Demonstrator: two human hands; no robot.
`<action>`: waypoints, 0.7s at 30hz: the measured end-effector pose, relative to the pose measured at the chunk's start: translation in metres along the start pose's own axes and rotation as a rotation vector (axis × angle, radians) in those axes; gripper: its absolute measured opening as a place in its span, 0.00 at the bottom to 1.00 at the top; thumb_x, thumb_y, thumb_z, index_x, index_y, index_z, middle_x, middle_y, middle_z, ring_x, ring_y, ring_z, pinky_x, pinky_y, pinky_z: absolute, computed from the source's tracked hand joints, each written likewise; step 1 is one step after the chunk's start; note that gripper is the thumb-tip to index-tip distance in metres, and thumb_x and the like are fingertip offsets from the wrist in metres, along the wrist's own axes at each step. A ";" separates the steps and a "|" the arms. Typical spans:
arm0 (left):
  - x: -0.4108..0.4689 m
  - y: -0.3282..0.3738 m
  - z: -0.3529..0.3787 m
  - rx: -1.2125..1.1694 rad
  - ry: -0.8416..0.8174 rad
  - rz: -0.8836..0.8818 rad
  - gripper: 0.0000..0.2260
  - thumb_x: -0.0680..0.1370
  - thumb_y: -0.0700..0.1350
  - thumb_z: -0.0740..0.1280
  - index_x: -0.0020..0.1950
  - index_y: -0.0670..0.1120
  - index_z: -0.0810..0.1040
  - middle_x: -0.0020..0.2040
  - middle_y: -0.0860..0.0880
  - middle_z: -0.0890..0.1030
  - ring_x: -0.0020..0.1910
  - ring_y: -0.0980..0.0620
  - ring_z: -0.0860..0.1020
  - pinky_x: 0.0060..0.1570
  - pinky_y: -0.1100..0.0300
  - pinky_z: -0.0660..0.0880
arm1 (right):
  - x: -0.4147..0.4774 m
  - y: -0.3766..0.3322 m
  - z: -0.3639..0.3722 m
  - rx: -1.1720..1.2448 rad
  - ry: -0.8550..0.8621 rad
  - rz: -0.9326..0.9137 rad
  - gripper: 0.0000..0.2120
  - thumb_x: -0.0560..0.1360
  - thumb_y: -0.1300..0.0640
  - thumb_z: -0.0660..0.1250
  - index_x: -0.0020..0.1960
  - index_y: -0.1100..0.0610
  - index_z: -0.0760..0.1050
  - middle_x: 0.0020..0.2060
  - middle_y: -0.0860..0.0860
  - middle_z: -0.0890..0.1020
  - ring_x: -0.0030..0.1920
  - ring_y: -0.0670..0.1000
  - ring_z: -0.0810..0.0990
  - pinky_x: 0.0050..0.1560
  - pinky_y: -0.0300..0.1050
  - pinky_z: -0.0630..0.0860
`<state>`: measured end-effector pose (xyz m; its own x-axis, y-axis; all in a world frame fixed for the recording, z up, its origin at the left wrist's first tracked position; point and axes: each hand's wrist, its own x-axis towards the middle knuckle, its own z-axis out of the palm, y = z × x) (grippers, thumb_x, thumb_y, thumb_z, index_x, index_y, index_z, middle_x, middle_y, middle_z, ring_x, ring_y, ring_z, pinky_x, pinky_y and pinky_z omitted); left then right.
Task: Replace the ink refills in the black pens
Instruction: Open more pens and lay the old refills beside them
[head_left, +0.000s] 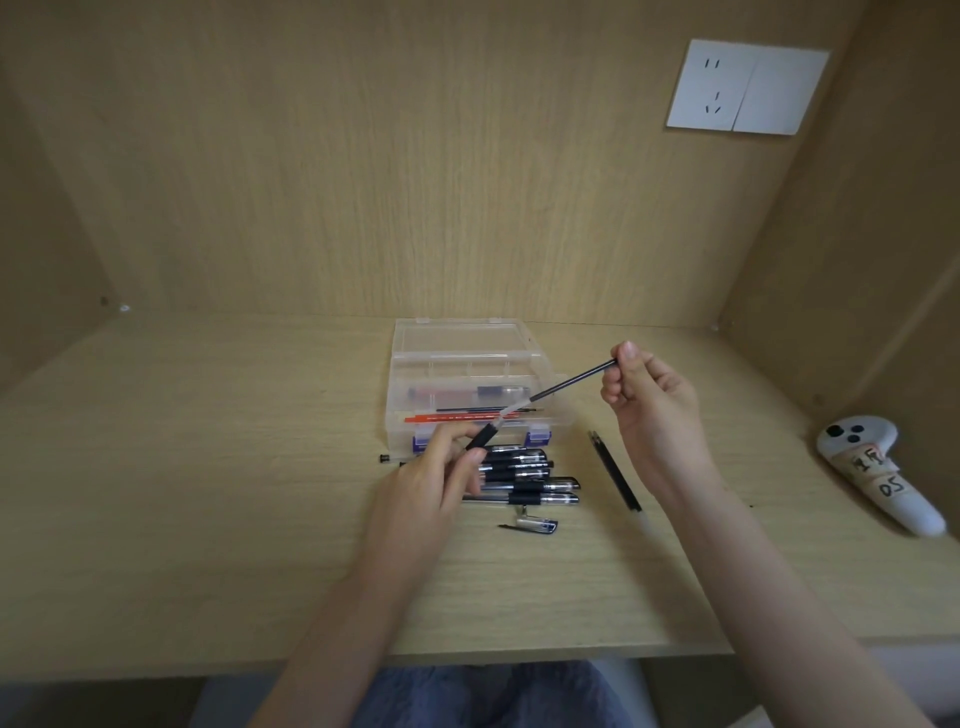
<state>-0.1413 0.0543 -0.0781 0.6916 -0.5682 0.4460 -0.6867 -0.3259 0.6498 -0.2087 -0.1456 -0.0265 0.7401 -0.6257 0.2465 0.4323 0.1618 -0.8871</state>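
1. Left hand (441, 467) grips a pen barrel (480, 440), at 6 o'clock of the box (415, 364).
2. Right hand (649, 400): fingers (629, 356) pinch the refill (571, 382), partly in the barrel.
3. Piled pens (535, 478) on the bench (208, 493) probably still await; most work remains.

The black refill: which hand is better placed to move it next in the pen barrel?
Right, probably. The right hand pinches the refill's free end; the left hand only grips the barrel.
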 end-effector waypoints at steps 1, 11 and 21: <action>0.000 0.000 0.000 -0.002 0.001 -0.001 0.12 0.79 0.50 0.55 0.61 0.52 0.69 0.34 0.59 0.76 0.33 0.66 0.74 0.30 0.71 0.67 | 0.000 0.000 -0.001 0.005 0.002 0.001 0.06 0.74 0.55 0.64 0.45 0.58 0.76 0.30 0.47 0.75 0.32 0.43 0.70 0.36 0.33 0.71; 0.000 -0.001 0.000 -0.004 0.022 0.035 0.11 0.79 0.50 0.56 0.60 0.53 0.71 0.34 0.60 0.77 0.33 0.63 0.75 0.31 0.62 0.73 | 0.002 0.005 -0.004 -0.019 0.022 0.007 0.07 0.73 0.54 0.65 0.45 0.58 0.76 0.31 0.48 0.75 0.32 0.44 0.70 0.36 0.33 0.71; 0.000 -0.002 -0.002 0.032 0.013 0.063 0.11 0.79 0.48 0.59 0.61 0.55 0.72 0.34 0.60 0.75 0.34 0.63 0.75 0.30 0.70 0.69 | -0.003 -0.005 -0.001 -0.231 0.015 -0.091 0.08 0.73 0.52 0.66 0.44 0.57 0.76 0.30 0.46 0.77 0.31 0.44 0.71 0.38 0.34 0.71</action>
<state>-0.1400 0.0567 -0.0779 0.6495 -0.5788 0.4931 -0.7355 -0.3139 0.6004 -0.2132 -0.1455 -0.0234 0.6948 -0.6414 0.3253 0.3664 -0.0736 -0.9275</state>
